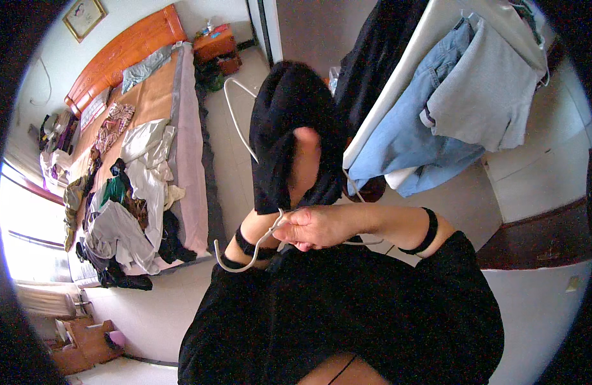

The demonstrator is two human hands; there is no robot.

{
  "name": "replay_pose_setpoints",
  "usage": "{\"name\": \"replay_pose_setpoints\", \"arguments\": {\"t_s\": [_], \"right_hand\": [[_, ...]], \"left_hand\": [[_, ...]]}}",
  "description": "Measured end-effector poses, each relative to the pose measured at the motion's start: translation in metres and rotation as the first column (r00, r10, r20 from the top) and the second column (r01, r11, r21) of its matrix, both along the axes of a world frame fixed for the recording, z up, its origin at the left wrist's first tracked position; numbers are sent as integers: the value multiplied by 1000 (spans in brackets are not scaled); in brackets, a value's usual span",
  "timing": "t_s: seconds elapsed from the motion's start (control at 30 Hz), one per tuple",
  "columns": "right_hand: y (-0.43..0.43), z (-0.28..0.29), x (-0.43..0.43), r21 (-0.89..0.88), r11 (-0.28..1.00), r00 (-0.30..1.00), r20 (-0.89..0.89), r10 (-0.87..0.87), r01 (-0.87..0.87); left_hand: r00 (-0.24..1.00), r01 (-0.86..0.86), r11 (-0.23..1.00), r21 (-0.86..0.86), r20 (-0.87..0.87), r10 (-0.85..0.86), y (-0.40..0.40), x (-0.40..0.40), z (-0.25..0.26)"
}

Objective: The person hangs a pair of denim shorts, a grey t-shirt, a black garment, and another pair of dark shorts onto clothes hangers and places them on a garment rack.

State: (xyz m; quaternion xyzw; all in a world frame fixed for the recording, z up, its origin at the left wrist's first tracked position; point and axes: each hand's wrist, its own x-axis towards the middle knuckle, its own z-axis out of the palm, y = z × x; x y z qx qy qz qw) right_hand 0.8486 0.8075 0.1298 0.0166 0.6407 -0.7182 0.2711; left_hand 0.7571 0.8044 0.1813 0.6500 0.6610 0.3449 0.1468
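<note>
My right hand [315, 227] grips a white hanger [266, 237] at the base of its hook, the hook pointing to the left and down. A black garment [276, 110] is bunched up just beyond that hand. One bent end of the hanger sticks out at the garment's left side. My left forearm passes behind the cloth, and part of my left hand [306, 161] shows, blurred, through an opening in it. The fingers of the left hand are mostly hidden, so their hold is unclear.
To the right hang a light blue denim garment [406, 130] and a grey knit top [488, 91], beside a pale panel edge [397, 82]. On the left, a bed [154, 98] bears several heaped clothes [123, 231]. A wooden nightstand [214, 45] stands beyond it; cardboard boxes [86, 344] sit lower left.
</note>
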Motion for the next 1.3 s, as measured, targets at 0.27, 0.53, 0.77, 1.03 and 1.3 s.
{"name": "replay_pose_setpoints", "arguments": {"t_s": [0.27, 0.53, 0.77, 1.03, 1.3], "right_hand": [[30, 58, 20, -71, 925, 927, -23, -375, 373], [95, 57, 50, -195, 801, 824, 114, -555, 566], [88, 79, 49, -82, 866, 867, 127, -483, 494], [86, 82, 67, 78, 879, 883, -38, -468, 470], [85, 94, 84, 33, 856, 855, -89, -512, 516]], "left_hand": [[943, 324, 946, 13, 75, -324, 46, -36, -108], [992, -18, 879, 476, -99, 74, 3, -59, -96], [872, -441, 822, 360, 389, 298, -10, -58, -99], [797, -539, 761, 362, 512, 321, -7, -35, -111], [866, -252, 958, 139, 474, 159, 20, -44, -122]]}}
